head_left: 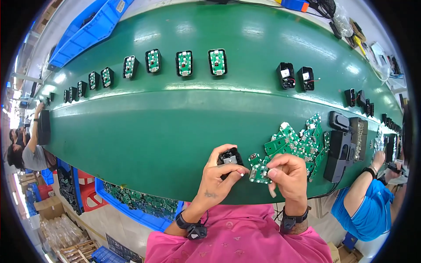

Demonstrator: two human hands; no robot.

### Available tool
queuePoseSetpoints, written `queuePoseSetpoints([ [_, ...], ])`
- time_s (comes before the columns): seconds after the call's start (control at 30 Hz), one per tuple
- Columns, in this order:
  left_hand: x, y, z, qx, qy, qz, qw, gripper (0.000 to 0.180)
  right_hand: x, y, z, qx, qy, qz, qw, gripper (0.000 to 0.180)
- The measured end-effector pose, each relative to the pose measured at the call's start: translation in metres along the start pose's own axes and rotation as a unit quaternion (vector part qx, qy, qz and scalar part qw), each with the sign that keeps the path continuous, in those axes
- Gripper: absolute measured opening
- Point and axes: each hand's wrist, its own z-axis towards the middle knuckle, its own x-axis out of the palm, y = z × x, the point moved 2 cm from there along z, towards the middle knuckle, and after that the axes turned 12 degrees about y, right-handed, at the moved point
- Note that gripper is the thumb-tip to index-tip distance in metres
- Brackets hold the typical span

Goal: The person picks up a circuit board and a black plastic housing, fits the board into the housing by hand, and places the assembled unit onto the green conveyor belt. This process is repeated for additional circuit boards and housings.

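A small black housing (230, 158) is held in the left hand (217, 175) just above the near edge of the green belt (144, 131). The fingers are curled around it from below and the thumb is laid across its near side, so the hand is closed on the part. Its open face is turned upward, and a pale metal piece is visible inside.

A small green circuit board (258, 174) is pinched between the thumb and forefinger of the right hand (287, 175). That hand is also closed, with the remaining fingers folded in.

The board lies directly to the right of the housing, just beside it, with the two hands almost touching. The board is nearer to the right hand and the housing to the left. The long axis of the board appears to run roughly from the near edge toward the far edge, tilted slightly; the exact tilt cannot be told.

A loose pile of similar green boards (298, 140) is heaped near the near edge, to the right of the hands. Further right stands a black box (337, 155). Along the far side of the belt, a row of black housings fitted with boards (184, 62) is spaced out. At the right edge, the arm of a second person in a blue sleeve (359, 208) is seen.
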Motion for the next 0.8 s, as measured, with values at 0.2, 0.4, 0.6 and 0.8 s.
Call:
queuePoseSetpoints([
  [0.2,0.004,0.000,0.004,0.066,0.013,0.043,0.997,0.013,0.020,-0.001,0.011,-0.020,0.062,-0.125,0.990,0.013],
  [0.4,0.010,-0.003,0.003,0.039,0.048,0.009,0.998,0.019,0.011,-0.004,0.016,-0.040,0.039,-0.148,0.987,0.012],
  [0.6,0.016,-0.005,0.010,0.065,0.081,0.051,0.993,0.022,-0.002,-0.004,0.011,-0.027,0.046,-0.161,0.985,0.012],
  [0.8,0.031,-0.010,0.013,-0.039,0.085,-0.143,0.985,0.052,-0.014,-0.007,0.005,-0.017,0.011,-0.278,0.960,0.014],
])
